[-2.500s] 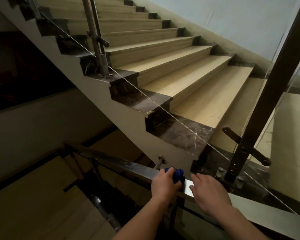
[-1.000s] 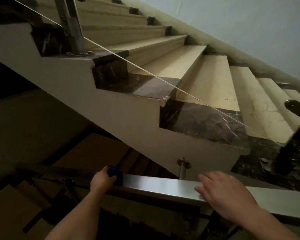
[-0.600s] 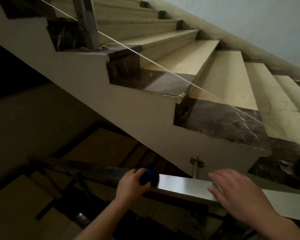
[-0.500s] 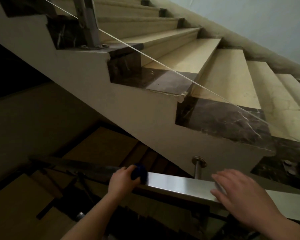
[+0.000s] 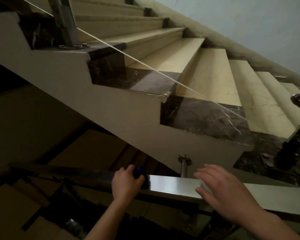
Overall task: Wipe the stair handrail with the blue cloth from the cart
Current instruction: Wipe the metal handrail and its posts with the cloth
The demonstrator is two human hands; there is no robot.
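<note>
while the blue cloth (image 5: 138, 172) is sitting bunched on the steel handrail (image 5: 171, 185), my left grip (image 5: 126, 184) is curling round it, holding it against the rail. my right grip (image 5: 222, 189) is lying flat on the rail, fingers spread, just beside the round support post (image 5: 184, 166). marble stairs (image 5: 215, 75) are rising beyond.

No text, label, brand, number or sign can be read anywhere in the head view. The scene is dim, and no lettering can be made out on any surface.
</note>
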